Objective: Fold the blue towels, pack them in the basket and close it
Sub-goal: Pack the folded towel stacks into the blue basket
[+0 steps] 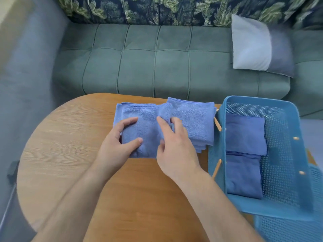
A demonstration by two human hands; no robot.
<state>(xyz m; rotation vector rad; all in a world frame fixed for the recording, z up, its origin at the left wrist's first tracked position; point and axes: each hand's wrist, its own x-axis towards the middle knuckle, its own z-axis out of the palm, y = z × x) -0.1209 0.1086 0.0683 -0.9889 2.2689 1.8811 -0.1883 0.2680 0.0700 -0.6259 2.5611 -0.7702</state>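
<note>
A light blue towel (146, 126) lies folded on the wooden table (70, 137). My left hand (118, 142) grips its left edge, thumb on top and fingers curled round the side. My right hand (173, 145) pinches a fold of the same towel near its middle. A second folded blue towel (195, 121) lies just right of it, partly under the fold. The blue mesh basket (286, 145) stands open at the table's right edge. Two darker blue folded towels (244, 154) lie flat inside it, one behind the other.
A green sofa (157, 63) runs behind the table, with a grey-and-white cushion (257, 46) on its right part. The basket's mesh lid (288, 227) hangs open at the lower right. Wooden handle pieces (217, 124) stick out from the basket's left wall.
</note>
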